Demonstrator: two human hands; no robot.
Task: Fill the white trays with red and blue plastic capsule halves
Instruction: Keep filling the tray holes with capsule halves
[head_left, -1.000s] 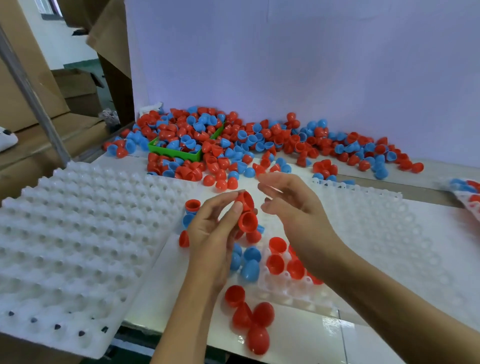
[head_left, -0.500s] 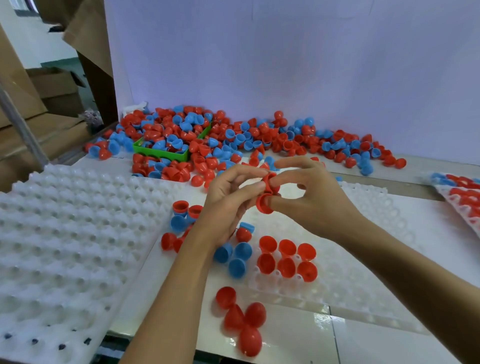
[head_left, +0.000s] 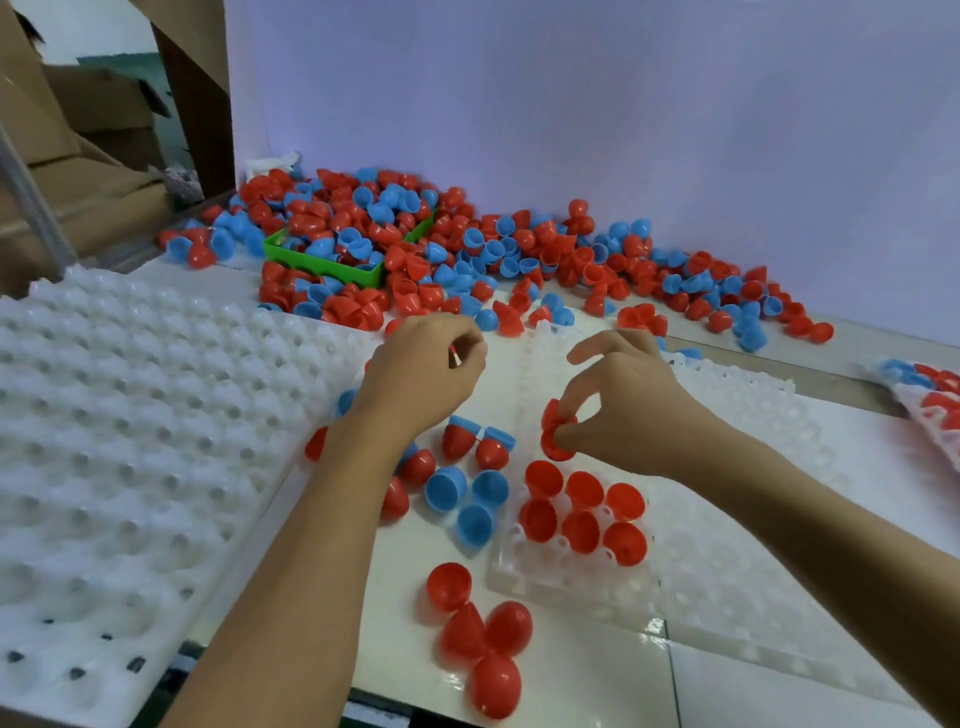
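My right hand (head_left: 623, 410) pinches a red capsule half (head_left: 555, 434) just above the near left part of the right white tray (head_left: 571, 592). Several red halves (head_left: 582, 512) sit open side up in that tray's near left pockets, in two rows. My left hand (head_left: 421, 374) hovers to the left with its fingers curled in; a red sliver of a capsule half (head_left: 454, 358) shows between them. Under it, loose blue halves (head_left: 467, 499) and red halves (head_left: 472, 447) lie between the trays. The left white tray (head_left: 104, 415) has no halves in it.
A big pile of red and blue halves (head_left: 519, 249) runs along the back wall, around a green bin (head_left: 322, 265). Several red halves (head_left: 483, 639) lie near the front edge. Another tray with halves (head_left: 930, 389) pokes in at the right. Cardboard boxes (head_left: 78, 156) stand at the left.
My hands have come apart. The right hand has dropped toward the right tray with a red half pinched; the left hand has pulled away to the left, fingers curled.
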